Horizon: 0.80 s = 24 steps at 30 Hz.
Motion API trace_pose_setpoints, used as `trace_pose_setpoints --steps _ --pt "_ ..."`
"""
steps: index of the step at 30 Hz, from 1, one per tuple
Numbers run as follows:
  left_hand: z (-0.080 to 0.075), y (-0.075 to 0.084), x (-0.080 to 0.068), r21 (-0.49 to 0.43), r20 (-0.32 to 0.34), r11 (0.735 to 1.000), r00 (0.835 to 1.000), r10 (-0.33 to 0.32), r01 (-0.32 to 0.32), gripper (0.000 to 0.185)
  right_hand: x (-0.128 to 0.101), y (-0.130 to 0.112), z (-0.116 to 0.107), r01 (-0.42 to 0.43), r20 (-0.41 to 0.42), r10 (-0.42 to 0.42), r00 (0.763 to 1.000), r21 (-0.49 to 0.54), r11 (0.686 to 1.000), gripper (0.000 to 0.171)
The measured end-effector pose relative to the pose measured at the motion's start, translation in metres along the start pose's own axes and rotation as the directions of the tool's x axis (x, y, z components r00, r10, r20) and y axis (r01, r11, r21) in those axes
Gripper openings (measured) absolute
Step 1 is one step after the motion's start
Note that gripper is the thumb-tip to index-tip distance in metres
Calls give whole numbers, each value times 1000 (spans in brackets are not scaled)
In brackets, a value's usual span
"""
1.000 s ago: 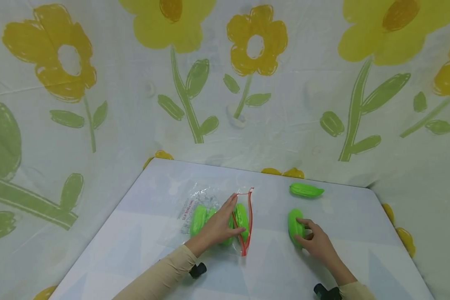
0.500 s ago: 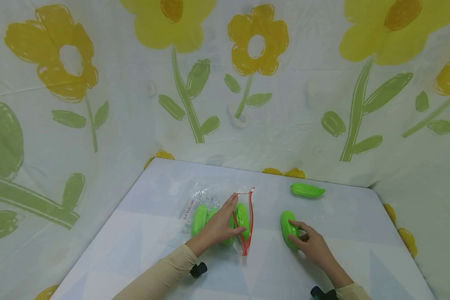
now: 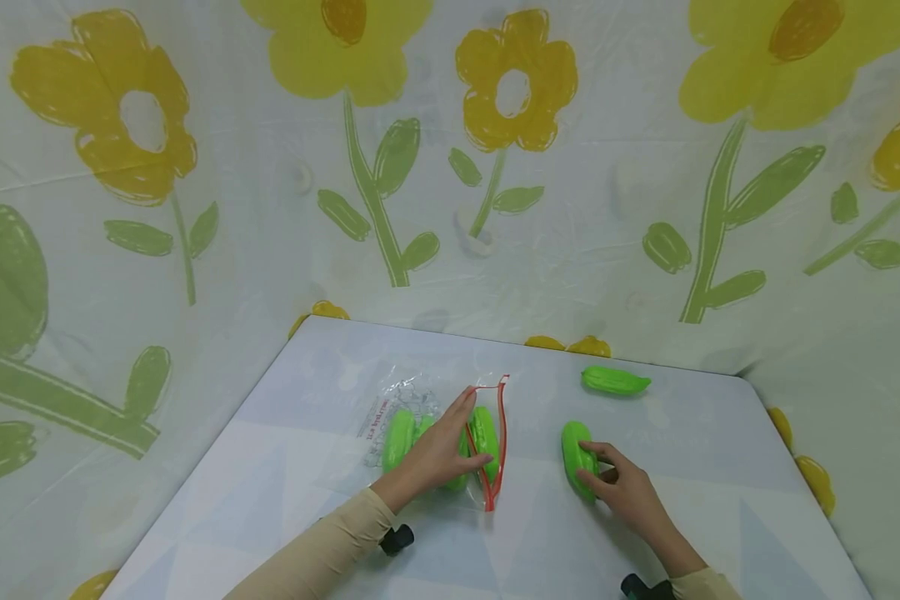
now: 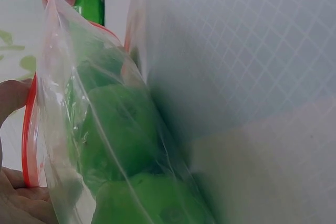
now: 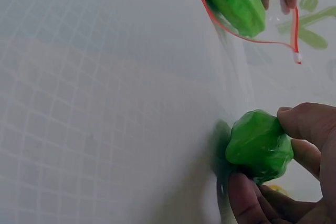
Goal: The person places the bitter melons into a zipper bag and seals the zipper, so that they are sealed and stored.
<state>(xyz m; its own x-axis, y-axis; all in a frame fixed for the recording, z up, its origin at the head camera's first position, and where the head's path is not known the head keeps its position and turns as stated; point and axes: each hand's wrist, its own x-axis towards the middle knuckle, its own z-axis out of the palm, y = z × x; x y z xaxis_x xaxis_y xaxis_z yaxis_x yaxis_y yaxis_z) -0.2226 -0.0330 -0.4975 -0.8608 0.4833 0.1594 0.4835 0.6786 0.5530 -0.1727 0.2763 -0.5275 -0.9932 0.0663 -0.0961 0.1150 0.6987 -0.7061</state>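
Observation:
My left hand [image 3: 438, 454] holds the red-edged mouth of a clear zip bag [image 3: 375, 421] spread, its thumb lying across the rim. Several green toy cucumbers [image 3: 398, 440] lie inside the bag, partly hidden by the hand; in the left wrist view they show through the plastic [image 4: 123, 129]. To the right of the bag, my right hand [image 3: 630, 492] pinches another toy cucumber [image 3: 576, 458] between thumb and fingers. Its lumpy, shiny end [image 5: 258, 148] faces the right wrist camera, with the bag's red zip rim [image 5: 239, 36] beyond it.
One more green toy cucumber [image 3: 615, 381] with a pointed tip lies near the table's back right. The pale table [image 3: 525, 550] meets a flower-printed curtain [image 3: 570, 250] behind and at both sides. Black wrist devices [image 3: 397, 540] show by each forearm.
My right hand has shifted slightly left with the toy cucumber, nearer the bag, then stayed put over the last half second. The left hand and bag keep their place.

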Motion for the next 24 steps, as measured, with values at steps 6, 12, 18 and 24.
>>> trace_pose_setpoints --steps 6,12,18,24 --pt "0 0 0 -5 6 1000 1000 -4 4 100 0 0 1 1 -8 -1 1000 -9 1000 54" --pt "0 0 0 -5 1 1000 1000 -3 3 99 -2 -5 2 26 -4 -26 1000 18 999 53" --pt "1 0 0 -4 -4 1000 1000 -5 5 100 -2 -11 3 64 19 -65 998 63 996 51" --pt "1 -1 0 -6 -6 1000 1000 -7 7 100 -3 -15 4 87 34 -90 995 87 992 48"
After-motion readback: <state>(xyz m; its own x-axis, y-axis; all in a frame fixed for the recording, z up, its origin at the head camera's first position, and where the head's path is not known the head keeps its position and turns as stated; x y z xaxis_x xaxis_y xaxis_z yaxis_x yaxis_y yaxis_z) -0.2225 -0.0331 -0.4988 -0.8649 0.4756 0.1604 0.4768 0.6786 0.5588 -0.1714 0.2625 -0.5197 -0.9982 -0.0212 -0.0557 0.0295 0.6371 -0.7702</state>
